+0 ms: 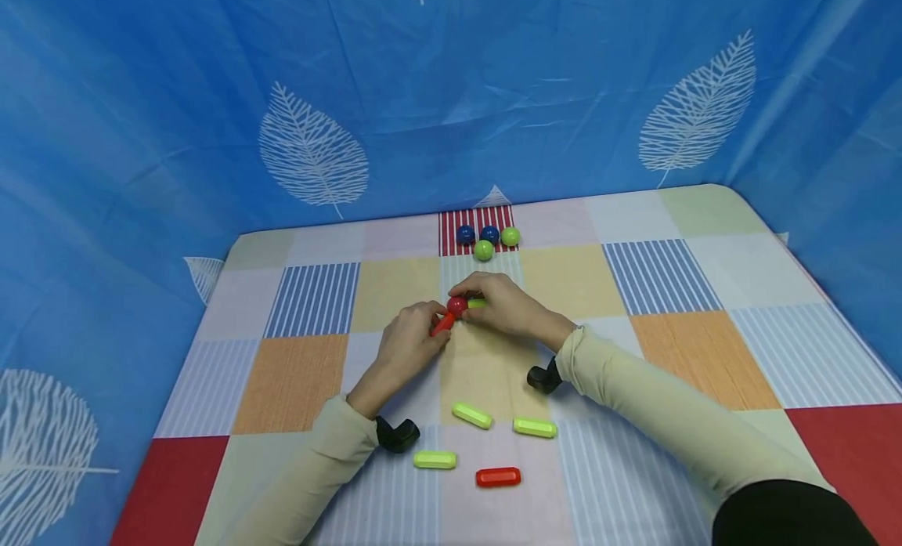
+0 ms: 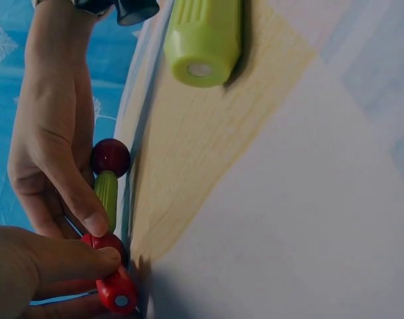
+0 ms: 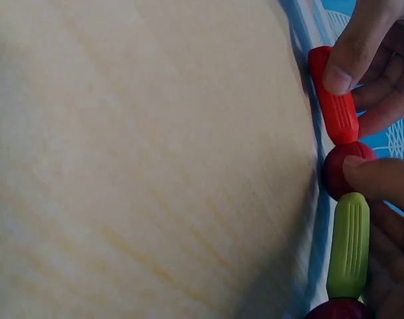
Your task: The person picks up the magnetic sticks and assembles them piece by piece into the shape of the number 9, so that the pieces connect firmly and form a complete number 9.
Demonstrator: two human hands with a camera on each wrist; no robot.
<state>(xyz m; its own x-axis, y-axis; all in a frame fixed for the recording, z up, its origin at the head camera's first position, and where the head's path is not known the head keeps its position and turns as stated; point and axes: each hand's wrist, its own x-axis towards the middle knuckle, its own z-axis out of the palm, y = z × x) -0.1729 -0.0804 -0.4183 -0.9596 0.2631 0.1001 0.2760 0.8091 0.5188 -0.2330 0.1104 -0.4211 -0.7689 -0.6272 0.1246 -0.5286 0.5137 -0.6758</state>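
Observation:
My left hand (image 1: 409, 342) pinches a short red building rod (image 3: 335, 100) between thumb and fingers. One end of this rod meets a red ball (image 1: 457, 306); a silvery disc shows in its other end. The right hand (image 1: 503, 305) grips that ball with its thumb and fingers. From the ball's far side runs a ribbed green rod (image 3: 349, 246), partly covered by the right hand in the head view. A second dark red ball (image 2: 111, 157) sits at the green rod's other end, hidden from the head camera.
Nearer the person lie three loose green rods (image 1: 534, 428) and one red rod (image 1: 498, 477). Two blue balls (image 1: 465, 234) and two green balls (image 1: 483, 250) are grouped at the back of the patchwork tablecloth (image 1: 676, 350). A blue curtain (image 1: 493, 92) hangs behind.

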